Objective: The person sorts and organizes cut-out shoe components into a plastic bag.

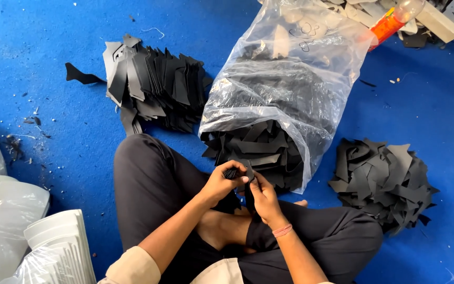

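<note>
**Operator:** What am I holding, and how will it behave?

**Guide:** Both of your hands are closed on a small black cut piece (243,172), held above your crossed legs. Your left hand (220,183) pinches its near-left edge; your right hand (262,197) grips it from below and to the right, fingers curled. Judging by its look, the piece is thin, flat sheet stock, matte, probably foam or synthetic leather: light, flexible, not fragile, and likely to bend if held by one corner. Take hold at the edges with thumb and forefinger, one hand per side.

**Operator:** Where is the rest of the material?

**Guide:** Just beyond your hands lies a clear plastic bag (290,79) on its side, thin and crinkled, its mouth facing you with black pieces (253,144) spilling out. Expect the film to slip and shift. Beyond your left hand sits a fanned stack (153,87) of angular black pieces. To the right of your right hand lies a loose heap (382,176) of curled, irregular black pieces. All rest on the blue floor (53,137), which looks like short-pile carpet. Near your left elbow are white ribbed plastic parts (59,236).
</note>
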